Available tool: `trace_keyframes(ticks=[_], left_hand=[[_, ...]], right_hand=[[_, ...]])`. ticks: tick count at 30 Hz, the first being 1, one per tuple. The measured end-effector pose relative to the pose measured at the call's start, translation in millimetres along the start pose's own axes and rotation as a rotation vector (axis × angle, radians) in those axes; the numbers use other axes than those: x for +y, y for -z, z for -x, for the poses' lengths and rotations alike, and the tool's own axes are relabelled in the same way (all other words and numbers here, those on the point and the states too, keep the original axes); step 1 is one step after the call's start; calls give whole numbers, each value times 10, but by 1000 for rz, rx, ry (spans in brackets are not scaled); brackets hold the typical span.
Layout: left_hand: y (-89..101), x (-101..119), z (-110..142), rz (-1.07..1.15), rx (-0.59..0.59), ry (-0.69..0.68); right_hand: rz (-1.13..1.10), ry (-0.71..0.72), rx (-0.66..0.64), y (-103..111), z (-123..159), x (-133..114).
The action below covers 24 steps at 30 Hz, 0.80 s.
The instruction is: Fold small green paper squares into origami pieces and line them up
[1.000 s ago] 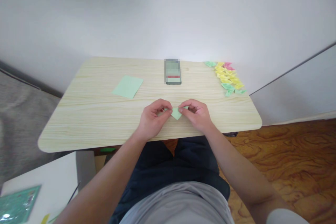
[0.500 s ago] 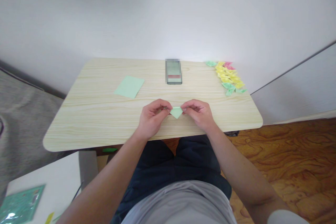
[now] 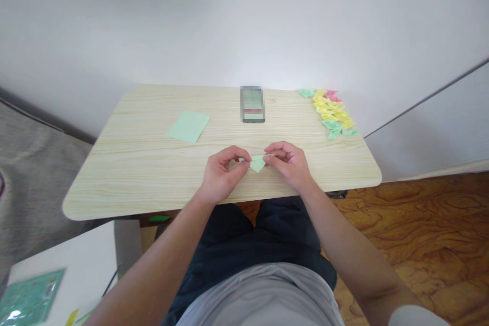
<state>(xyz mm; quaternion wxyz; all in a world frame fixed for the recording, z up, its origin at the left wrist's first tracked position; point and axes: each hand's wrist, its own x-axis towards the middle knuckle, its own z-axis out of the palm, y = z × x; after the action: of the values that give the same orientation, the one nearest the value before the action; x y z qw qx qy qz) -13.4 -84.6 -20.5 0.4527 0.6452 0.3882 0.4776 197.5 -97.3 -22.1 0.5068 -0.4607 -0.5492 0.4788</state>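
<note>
A small piece of folded green paper point(image 3: 257, 164) is held between both hands above the near middle of the table, its point facing me. My left hand point(image 3: 224, 170) pinches its left end between thumb and fingers. On the right end, my right hand point(image 3: 287, 164) has thumb and fingers closed on the paper. The fingers cover parts of both ends. A flat sheet of green paper point(image 3: 188, 126) lies farther off to the left.
Near the table's back edge lies a phone point(image 3: 252, 104) with a blurred screen. Folded paper pieces point(image 3: 331, 111) in yellow, green and pink are grouped at the back right. Left of the pale wooden table point(image 3: 145, 173), a white surface point(image 3: 72, 260) bears a green plastic packet point(image 3: 34, 295).
My right fingers have lifted and shifted slightly along the paper's right end. More of the folded ends shows at the fingers, while the left hand stays nearly in place.
</note>
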Motion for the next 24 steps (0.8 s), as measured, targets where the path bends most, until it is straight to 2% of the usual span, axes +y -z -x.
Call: trace_keyframes(ticks=[14,24], left_hand=[[-46,15,5,-101,47,-47],[-45,45,-9,-260,66,-6]], right_hand=[[-5,-21,-4,9,1,10],[0,5,-3,9,-1,0]])
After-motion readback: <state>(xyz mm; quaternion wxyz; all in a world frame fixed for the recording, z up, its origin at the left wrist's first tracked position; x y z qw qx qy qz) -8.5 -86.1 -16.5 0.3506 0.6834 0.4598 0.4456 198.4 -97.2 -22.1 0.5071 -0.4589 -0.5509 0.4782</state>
